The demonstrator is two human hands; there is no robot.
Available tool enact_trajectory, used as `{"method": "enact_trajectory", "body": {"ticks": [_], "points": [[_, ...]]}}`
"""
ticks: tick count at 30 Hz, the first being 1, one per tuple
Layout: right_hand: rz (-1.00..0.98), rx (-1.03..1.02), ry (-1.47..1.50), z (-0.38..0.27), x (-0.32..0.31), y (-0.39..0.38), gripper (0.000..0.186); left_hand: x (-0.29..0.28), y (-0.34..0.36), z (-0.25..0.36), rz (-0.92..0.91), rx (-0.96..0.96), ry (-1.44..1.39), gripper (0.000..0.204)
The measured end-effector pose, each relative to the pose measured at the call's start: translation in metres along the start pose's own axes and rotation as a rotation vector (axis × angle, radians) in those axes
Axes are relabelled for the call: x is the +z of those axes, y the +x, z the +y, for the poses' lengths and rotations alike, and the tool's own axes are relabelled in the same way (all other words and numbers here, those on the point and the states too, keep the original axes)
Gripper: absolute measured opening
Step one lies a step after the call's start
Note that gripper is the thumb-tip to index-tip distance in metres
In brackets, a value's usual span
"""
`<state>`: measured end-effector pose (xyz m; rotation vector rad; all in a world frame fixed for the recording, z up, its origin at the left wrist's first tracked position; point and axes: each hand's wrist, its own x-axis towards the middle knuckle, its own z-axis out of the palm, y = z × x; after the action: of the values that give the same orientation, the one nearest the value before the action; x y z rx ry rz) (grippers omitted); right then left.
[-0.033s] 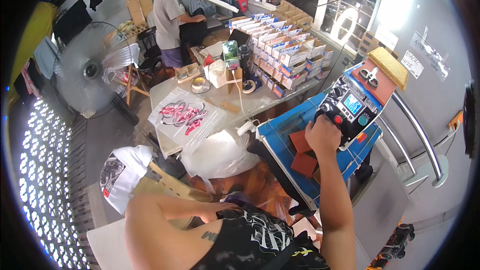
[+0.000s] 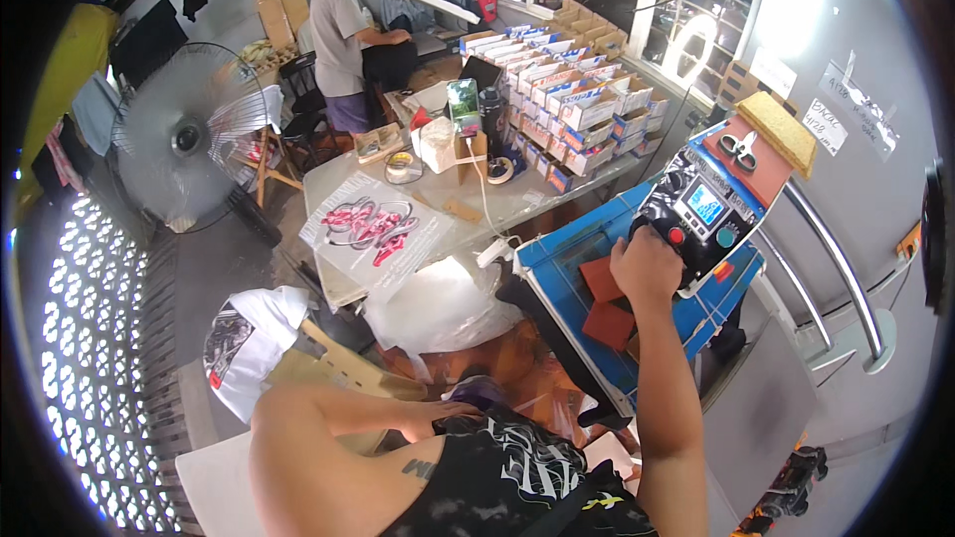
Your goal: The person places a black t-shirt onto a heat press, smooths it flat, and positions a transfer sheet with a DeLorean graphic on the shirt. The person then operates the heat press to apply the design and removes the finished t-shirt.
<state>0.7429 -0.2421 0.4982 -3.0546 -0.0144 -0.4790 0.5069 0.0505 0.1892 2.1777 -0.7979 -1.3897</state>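
My right hand (image 2: 649, 267) is closed round a dark handle at the near left side of a machine's black control box (image 2: 701, 224). The box has a lit blue display, a red knob (image 2: 676, 236) and a teal knob (image 2: 726, 238). My fingers hide most of the handle. Beneath my wrist, reddish-brown square pads (image 2: 607, 325) lie on the machine's blue surface (image 2: 560, 257). Scissors (image 2: 738, 150) rest on the box's reddish top, beside a yellow sponge-like block (image 2: 778, 133). My left hand (image 2: 430, 421) lies flat at my lap, fingers stretched out and holding nothing.
A table (image 2: 323, 179) ahead carries a printed sheet (image 2: 368, 229), a propped phone (image 2: 464, 107), tape rolls and rows of cardboard boxes (image 2: 567, 99). A large fan (image 2: 186, 139) stands left, near a white cloth (image 2: 254, 338). Another person (image 2: 338, 40) stands at the back.
The whole view has shifted very slightly to the right in the picture. Both hands keep their places, the right one still on the handle.
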Motion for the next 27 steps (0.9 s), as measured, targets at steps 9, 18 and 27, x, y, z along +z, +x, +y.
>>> {"method": "enact_trajectory", "body": {"ticks": [9,18,27], "points": [[0.091,-0.085,0.011,0.009,0.009,0.004,0.034,-0.061,0.001,-0.035,0.037,0.020,-0.078,0.051],[0.060,0.020,-0.144,0.006,0.003,-0.008,0.034,-0.257,-0.035,-0.186,1.306,-0.717,-0.247,0.055],[0.164,-0.045,-0.231,0.022,0.005,-0.021,0.033,-0.225,-0.049,-0.239,1.152,-1.037,-0.184,0.083]]}}
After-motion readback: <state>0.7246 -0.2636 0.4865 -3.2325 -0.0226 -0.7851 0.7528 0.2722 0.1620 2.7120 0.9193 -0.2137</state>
